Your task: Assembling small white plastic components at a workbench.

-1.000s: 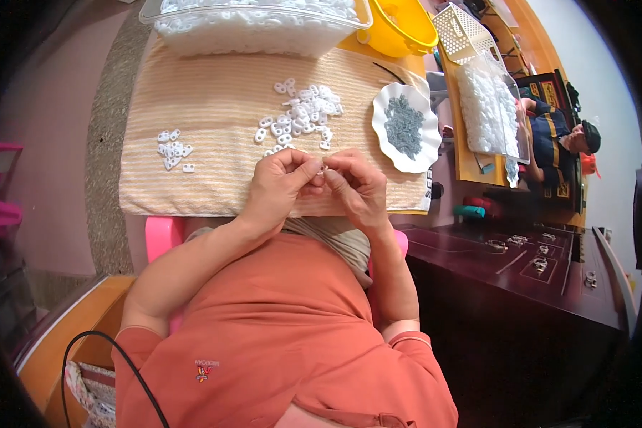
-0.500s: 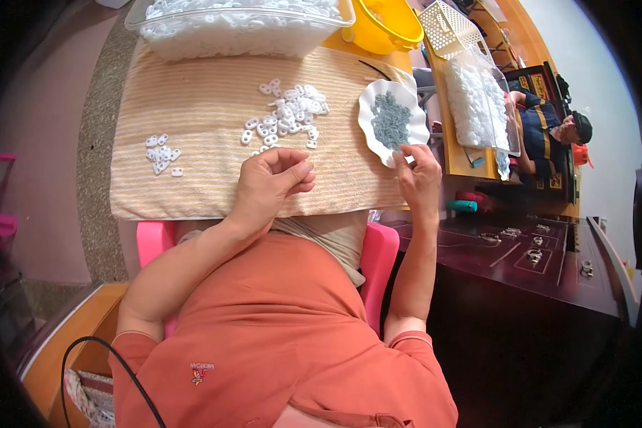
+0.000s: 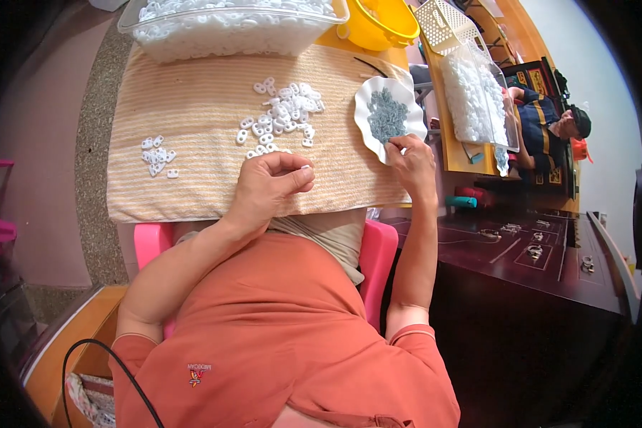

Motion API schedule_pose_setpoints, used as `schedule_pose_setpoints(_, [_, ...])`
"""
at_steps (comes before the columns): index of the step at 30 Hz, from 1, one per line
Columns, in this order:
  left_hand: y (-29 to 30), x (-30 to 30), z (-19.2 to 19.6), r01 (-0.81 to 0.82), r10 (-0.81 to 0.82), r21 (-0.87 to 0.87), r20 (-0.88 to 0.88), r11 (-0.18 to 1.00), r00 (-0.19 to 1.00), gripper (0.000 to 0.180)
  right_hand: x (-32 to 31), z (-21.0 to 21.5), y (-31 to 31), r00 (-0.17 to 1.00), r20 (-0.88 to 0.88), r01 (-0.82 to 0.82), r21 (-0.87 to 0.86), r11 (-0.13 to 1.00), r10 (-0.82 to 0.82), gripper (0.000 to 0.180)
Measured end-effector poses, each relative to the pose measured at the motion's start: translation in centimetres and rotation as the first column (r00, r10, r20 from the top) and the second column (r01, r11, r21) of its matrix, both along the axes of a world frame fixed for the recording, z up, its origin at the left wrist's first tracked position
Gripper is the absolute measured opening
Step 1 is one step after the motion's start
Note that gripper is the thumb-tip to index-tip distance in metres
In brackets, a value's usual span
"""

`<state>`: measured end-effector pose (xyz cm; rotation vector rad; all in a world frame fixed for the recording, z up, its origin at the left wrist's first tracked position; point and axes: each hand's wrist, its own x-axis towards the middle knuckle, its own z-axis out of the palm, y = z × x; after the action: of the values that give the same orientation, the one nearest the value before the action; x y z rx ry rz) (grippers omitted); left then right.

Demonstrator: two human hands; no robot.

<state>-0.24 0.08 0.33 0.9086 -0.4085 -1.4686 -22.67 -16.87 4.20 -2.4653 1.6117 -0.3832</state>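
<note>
Holding a small white piece [image 3: 305, 167] at the tips of thumb and forefinger of the left hand [image 3: 264, 184], in a light pinch, above the near part of the striped cloth [image 3: 207, 121]. Working meanwhile with the right hand [image 3: 414, 162] at the near edge of a wavy-rimmed white dish [image 3: 415, 114], with thumb and finger bent down to the grey bits [image 3: 386, 118] inside. Cannot tell, with the fingertips so small and partly covered, whether already grasping a grey bit or only touching the heap.

Judged to be at the pick-up step: taking from the dish one-handed, with the white piece in waiting at the left. Next, would seem to call for a fine tip pinch on a single bit, clear of its neighbours, then for bringing both hands together without loosening the left grip.

Just beyond the left hand: a larger pile [image 3: 287, 110] of white two-holed pieces, loosely spread. Well apart, farther left: a smaller white cluster [image 3: 154, 155], with a lone piece [image 3: 172, 173] near it. At the far side of the cloth: a clear tub [image 3: 342, 14] heaped with white pieces, and to its right a yellow pail [image 3: 378, 36]. Between pail and dish: a thin black strip [image 3: 372, 65]. Off right, on another table [image 3: 464, 162]: a second tub [image 3: 510, 128], beside a co-worker [image 3: 538, 118] in a dark striped shirt.
</note>
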Motion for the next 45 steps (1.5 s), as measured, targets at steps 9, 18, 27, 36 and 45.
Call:
schedule_pose_setpoints(9, [0.0, 0.1, 0.0, 0.029, -0.029, 0.012, -0.005, 1.000, 1.000, 0.014, 0.1, 0.1, -0.2, 0.995, -0.070, -0.069, -0.019, 0.997, 0.068, 0.018])
schedule_pose_setpoints(18, [0.0, 0.1, 0.2, 0.044, -0.043, 0.021, -0.005, 0.999, 0.999, 0.015, 0.1, 0.3, 0.0, 0.995, -0.002, -0.102, -0.028, 0.994, 0.102, 0.017])
schedule_pose_setpoints(27, [0.1, 0.1, 0.0, 0.091, -0.090, 0.013, -0.076, 0.996, 0.993, 0.016, 0.3, 0.5, 0.2, 0.996, 0.014, -0.083, 0.037, 0.996, 0.082, 0.017])
schedule_pose_setpoints(36, [0.2, 0.1, 0.7, 0.161, -0.158, 0.078, -0.043, 0.984, 0.986, 0.017, 0.4, -0.5, -0.6, 0.982, 0.096, -0.161, -0.050, 0.986, 0.165, 0.019])
schedule_pose_setpoints(45, [0.3, 0.1, 1.1, 0.183, -0.185, 0.072, 0.013, 0.980, 0.983, 0.019, 0.7, -0.6, -0.6, 0.979, 0.054, -0.193, -0.082, 0.978, 0.197, 0.011])
